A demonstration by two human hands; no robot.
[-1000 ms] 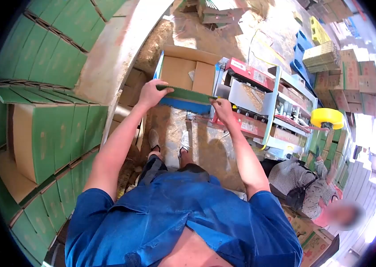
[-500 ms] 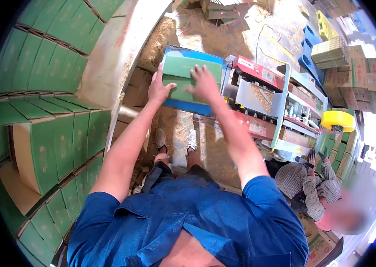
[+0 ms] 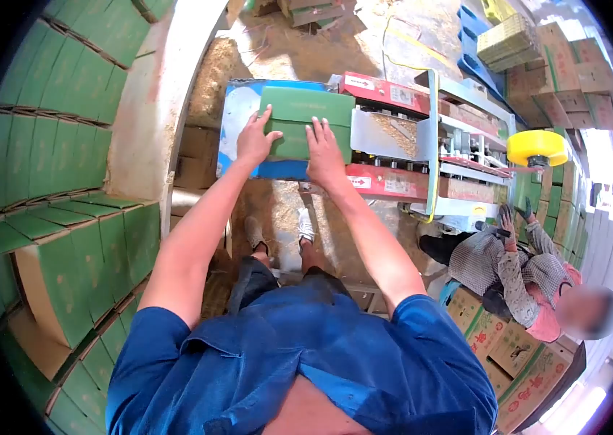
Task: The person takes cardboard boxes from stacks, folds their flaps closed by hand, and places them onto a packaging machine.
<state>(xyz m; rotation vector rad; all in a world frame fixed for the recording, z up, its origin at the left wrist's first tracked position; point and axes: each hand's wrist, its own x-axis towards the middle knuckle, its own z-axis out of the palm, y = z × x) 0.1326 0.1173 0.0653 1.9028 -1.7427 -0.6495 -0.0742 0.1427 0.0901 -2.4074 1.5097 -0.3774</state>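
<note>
- Stack of green cartons at far left, one at its near end standing open with brown board showing
- Table, blue, with more bare top left of the box than half a second ago, so the box has shifted right, towards the machine
- Left hand at the box's left end, thumb held apart from the fingers, pinching nothing
- Box on the table, between the table's bare left end and the machine; it stood open a second ago and its flaps now lie folded over, so the top looks closed
- It is green and square-edged, with a seam running left to right; faint marks on the far flap are too small to read
- Right hand on the near flap, fingers straight and slightly spread, gripping nothing
- Machine, red-railed, just beside the box; whether they touch I cannot tell
</note>
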